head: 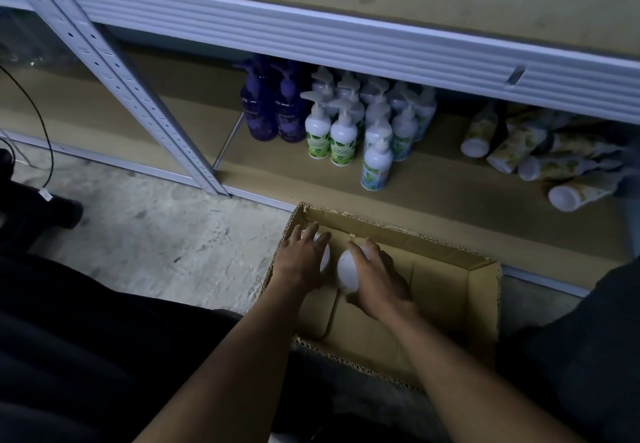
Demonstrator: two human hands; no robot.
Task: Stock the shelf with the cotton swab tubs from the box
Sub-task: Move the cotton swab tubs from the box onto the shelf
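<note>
Two white round-lidded tubs sit side by side at the far-left corner of the open cardboard box.

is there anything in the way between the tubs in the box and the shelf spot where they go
Nothing visible blocks it. Each hand, left hand and right hand, grips a white tub inside the open box. The bare shelf board lies just beyond the box's far wall, between the pump bottles and the lying tubs.

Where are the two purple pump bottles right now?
In the head view, the two purple pump bottles stand upper centre on the bottom shelf board, immediately left of the white pump bottles.
</note>
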